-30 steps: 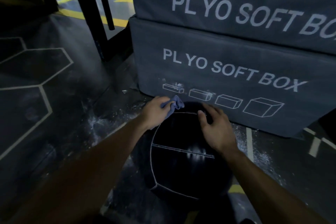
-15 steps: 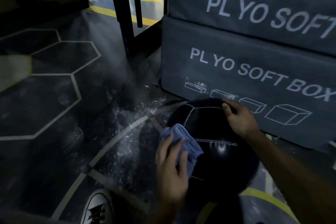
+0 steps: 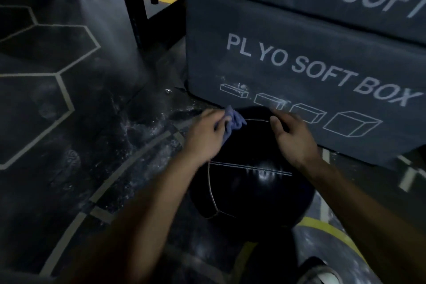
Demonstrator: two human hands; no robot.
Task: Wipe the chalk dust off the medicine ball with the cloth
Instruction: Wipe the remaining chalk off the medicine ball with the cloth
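A black medicine ball (image 3: 251, 191) with pale seams rests on the dark gym floor, right against a grey soft box. My left hand (image 3: 205, 136) is closed on a bunched blue cloth (image 3: 232, 120) and presses it to the ball's upper left, far side. My right hand (image 3: 292, 138) lies flat on the ball's upper right with fingers spread, steadying it. The ball's far edge is hidden behind both hands.
Two stacked grey plyo soft boxes (image 3: 311, 64) stand just behind the ball. A black rack post (image 3: 136, 2) rises at the back left. White chalk dust (image 3: 149, 127) is scattered on the floor left of the ball. A shoe toe (image 3: 322, 274) shows at the bottom.
My left hand carried the cloth from the ball's near left side back up to its far upper left. My right hand stayed on the ball's top right.
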